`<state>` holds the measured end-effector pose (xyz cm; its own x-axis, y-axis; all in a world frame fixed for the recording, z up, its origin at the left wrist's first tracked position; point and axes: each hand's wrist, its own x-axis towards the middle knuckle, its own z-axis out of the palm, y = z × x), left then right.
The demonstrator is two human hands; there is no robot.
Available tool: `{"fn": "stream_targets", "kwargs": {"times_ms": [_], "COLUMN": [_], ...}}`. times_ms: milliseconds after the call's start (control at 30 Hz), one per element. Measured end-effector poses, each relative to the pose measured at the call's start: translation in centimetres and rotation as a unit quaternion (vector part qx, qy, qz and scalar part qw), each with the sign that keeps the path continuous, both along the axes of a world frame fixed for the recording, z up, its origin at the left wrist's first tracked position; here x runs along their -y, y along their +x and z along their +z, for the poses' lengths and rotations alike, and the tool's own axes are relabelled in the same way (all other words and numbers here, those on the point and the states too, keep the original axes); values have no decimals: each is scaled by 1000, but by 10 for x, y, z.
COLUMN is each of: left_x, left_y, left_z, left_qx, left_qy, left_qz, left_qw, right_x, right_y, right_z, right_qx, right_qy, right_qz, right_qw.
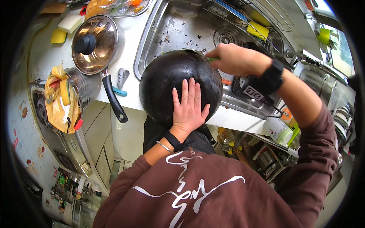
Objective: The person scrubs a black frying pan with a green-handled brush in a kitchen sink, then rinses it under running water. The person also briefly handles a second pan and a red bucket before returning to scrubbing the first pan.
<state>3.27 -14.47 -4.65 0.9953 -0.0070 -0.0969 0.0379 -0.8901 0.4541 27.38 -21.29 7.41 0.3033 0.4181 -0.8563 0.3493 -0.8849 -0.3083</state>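
A large blackened wok (162, 77) lies bottom up across the front edge of the stainless steel sink (178, 31). My left hand (188, 109) presses flat on its rounded underside, thumb and fingers extended. At the wok's far right side, my right hand (238, 59) is closed around the green handle of a tool (213, 59). A thin metal blade edge shows against the wok's far side; most of the tool is hidden, so its exact kind is unclear. Dark flakes and scraps are scattered over the sink bottom near the drain (227, 36).
To the left stand a lidded saucepan (98, 54), its black handle jutting past the counter edge, and a steel pot (89, 82) with a yellow bag. A faucet (319, 65) reaches in from the right. A wire rack (256, 17) with a yellow sponge (257, 30) borders the sink.
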Motion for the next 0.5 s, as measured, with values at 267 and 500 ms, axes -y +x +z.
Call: {"fn": "stream_targets", "kwargs": {"times_ms": [267,500], "left_x": [0,1], "left_y": [-4,0], "left_z": [0,1], "left_qx": [-29,-3], "left_qy": [13,28], "left_qz": [-8,-7], "left_qw": [999,1000], "right_x": [-18,57], "right_y": [0,-22], "right_z": [1,51], "right_qx": [44,-12], "right_qy": [82,5], "right_qz": [112,-10], "right_qw": [989,1000]}}
